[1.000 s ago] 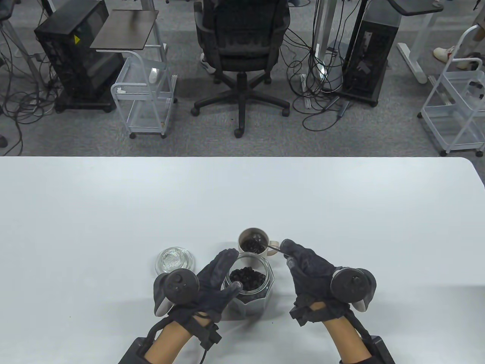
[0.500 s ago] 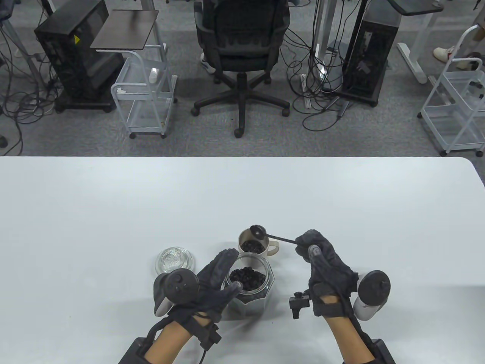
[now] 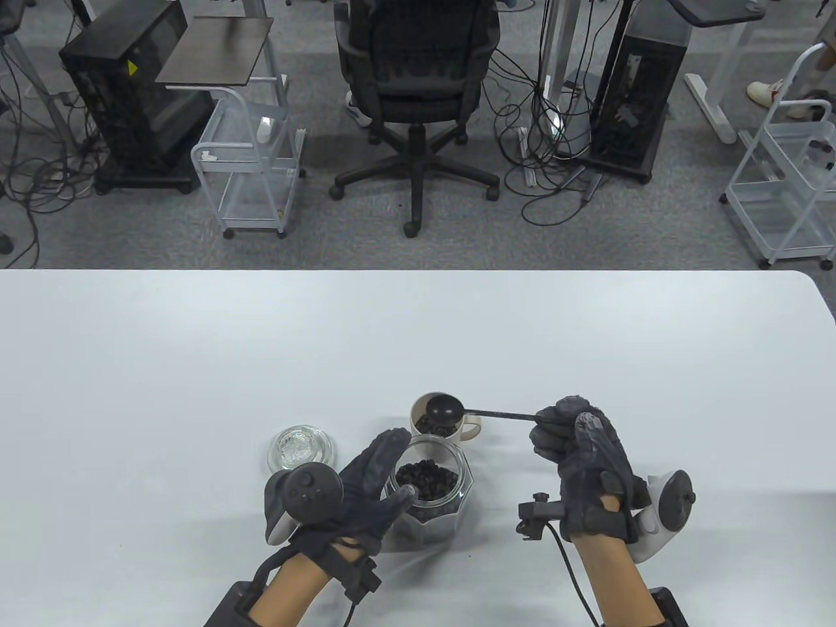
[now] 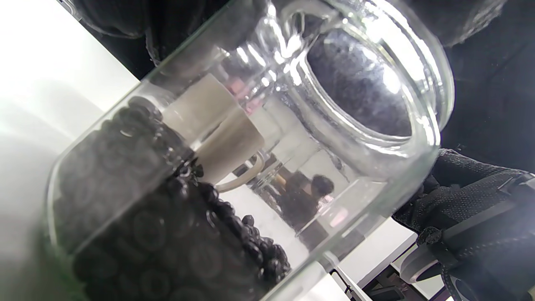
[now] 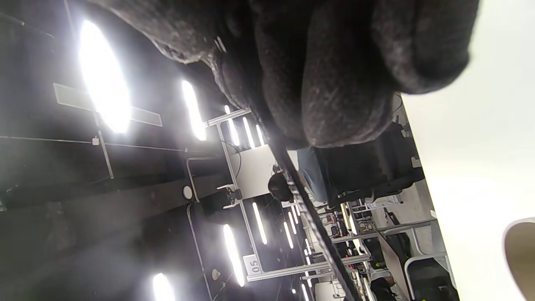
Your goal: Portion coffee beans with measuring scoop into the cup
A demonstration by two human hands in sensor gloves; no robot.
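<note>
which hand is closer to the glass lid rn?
Left. The left hand grips the jar just right of the lid; the right hand holds the scoop over the cup, farther right.

White table point(image 3: 196, 366) with beige cup point(image 3: 471, 429), glass bean jar point(image 3: 460, 501), glass lid point(image 3: 299, 449).

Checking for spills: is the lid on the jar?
No: the jar stands open, and its lid lies on the table to its left.
</note>
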